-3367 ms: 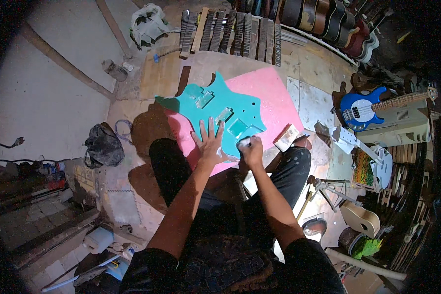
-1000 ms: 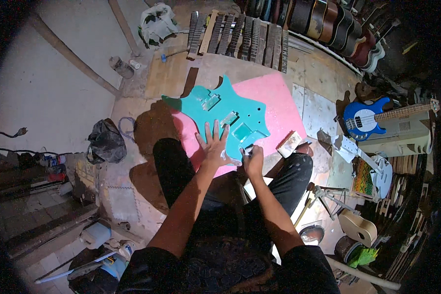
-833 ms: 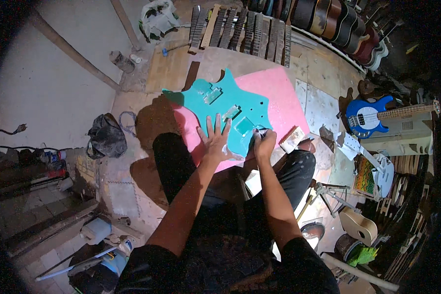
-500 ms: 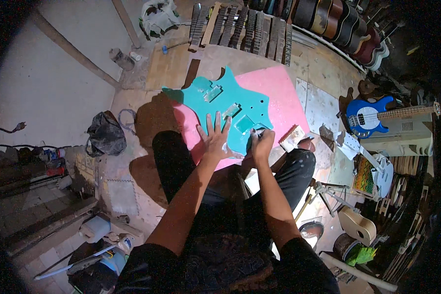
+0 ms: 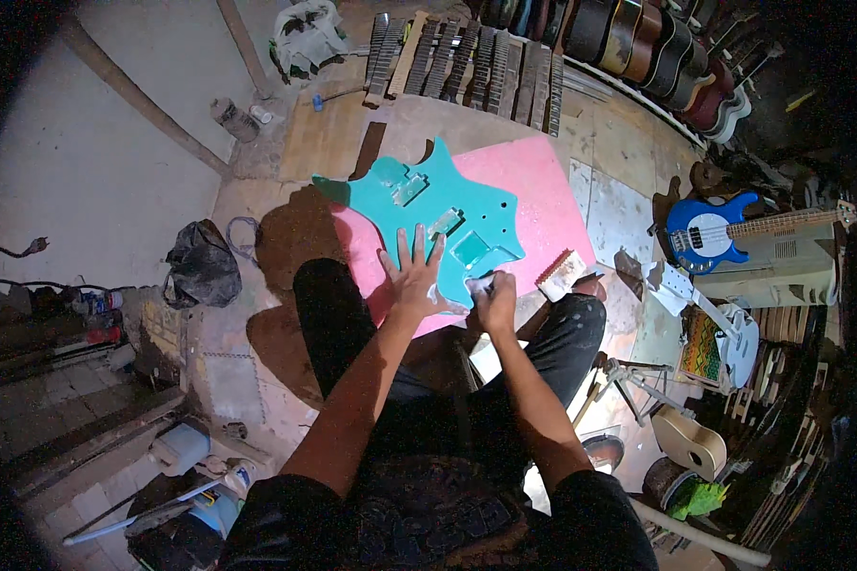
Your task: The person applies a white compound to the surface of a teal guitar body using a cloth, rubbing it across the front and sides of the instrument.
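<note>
Teal guitar body (image 5: pixel 471 198) under both hands

We see bare pink board (image 5: pixel 548 190) beyond its right edge. Our left hand (image 5: pixel 414 281) lies spread on it, grasping nothing; our right hand (image 5: pixel 494 300) curls at its near edge — gripping what, we cannot tell.

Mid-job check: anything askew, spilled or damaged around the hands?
Slightly askew: the teal guitar body sits at an angle on the pink pad, its left horn jutting past the edge. Whitish residue marks the left hand near the thumb. No clear damage shows.
</note>
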Available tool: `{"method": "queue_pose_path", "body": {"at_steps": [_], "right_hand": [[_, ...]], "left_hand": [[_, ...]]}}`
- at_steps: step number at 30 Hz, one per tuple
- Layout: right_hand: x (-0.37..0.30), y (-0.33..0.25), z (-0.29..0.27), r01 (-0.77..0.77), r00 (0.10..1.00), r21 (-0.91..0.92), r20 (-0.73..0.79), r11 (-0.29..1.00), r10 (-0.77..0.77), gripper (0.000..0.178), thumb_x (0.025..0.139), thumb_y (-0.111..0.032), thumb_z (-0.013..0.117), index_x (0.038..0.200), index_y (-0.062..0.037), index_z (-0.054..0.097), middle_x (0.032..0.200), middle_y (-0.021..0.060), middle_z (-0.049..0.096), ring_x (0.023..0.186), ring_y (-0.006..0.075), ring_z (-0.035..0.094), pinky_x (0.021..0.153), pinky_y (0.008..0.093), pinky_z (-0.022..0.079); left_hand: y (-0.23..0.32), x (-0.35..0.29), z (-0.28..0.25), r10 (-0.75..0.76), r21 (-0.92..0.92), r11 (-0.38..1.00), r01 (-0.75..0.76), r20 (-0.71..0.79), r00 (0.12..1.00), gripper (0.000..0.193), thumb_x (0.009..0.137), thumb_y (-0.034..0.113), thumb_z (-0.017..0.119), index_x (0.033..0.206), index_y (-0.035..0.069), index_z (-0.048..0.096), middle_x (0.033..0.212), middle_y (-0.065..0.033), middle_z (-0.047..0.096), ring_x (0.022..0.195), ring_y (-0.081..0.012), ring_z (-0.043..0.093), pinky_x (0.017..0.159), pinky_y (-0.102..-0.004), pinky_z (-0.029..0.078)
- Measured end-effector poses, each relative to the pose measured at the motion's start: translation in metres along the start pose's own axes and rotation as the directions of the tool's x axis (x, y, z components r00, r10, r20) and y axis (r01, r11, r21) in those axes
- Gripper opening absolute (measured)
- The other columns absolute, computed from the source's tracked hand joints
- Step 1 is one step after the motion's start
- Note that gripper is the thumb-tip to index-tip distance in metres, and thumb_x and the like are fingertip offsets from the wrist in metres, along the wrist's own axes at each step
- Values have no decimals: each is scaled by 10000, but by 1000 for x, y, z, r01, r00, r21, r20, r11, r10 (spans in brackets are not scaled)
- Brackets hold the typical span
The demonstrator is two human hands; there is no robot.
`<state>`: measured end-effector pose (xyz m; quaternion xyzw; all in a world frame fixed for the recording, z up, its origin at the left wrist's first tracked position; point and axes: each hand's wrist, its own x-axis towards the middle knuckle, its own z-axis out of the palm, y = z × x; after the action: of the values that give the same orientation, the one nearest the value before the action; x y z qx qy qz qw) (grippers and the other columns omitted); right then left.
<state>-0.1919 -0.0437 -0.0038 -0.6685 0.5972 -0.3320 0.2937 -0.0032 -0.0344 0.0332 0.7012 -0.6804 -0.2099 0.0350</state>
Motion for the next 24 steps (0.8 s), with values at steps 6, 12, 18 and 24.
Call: {"method": "queue_pose_path", "body": {"at_steps": [6, 12, 18, 24], "right_hand": [[12, 6, 6, 78, 989, -100, -120, 992, -90, 180, 853, -69, 735, 909, 19, 587, 897, 206, 560, 812, 374, 529, 732, 463, 426], [10, -5, -1, -146, 989, 152, 39, 978, 142, 175, 853, -47, 725, 925, 12, 577, 886, 190, 545, 828, 359, 547, 760, 462, 453], [-4, -7, -1, -35, 998, 193, 52, 981, 25, 179, 828, -25, 732, 940, 7, 596, 897, 188, 565, 823, 358, 560, 746, 461, 455], [8, -14, -7, -110, 990, -13, 90, 994, 110, 188, 822, -5, 721, 962, 21, 598, 926, 207, 571, 838, 381, 565, 754, 468, 462]], "left_hand": [[5, 5, -5, -8, 46, 999, 7, 40, 999, 1552, 429, 710, 924, 1666, 210, 132, 1718, -215, 16, 1553, -528, -45, 1084, -859, 96], [-2, 3, 3, 10, 45, 999, -9, -20, 1000, 1556, 431, 722, 917, 1665, 191, 130, 1717, -217, 8, 1552, -526, -44, 1085, -860, 98], [4, 2, -4, -18, 19, 1000, 17, 50, 999, 1542, 440, 722, 914, 1663, 193, 137, 1714, -213, 29, 1553, -522, -34, 1085, -859, 107], [1, 6, 6, 14, 100, 995, -7, -68, 998, 1545, 434, 725, 913, 1665, 197, 144, 1716, -213, 17, 1551, -528, -42, 1075, -862, 117]]}}
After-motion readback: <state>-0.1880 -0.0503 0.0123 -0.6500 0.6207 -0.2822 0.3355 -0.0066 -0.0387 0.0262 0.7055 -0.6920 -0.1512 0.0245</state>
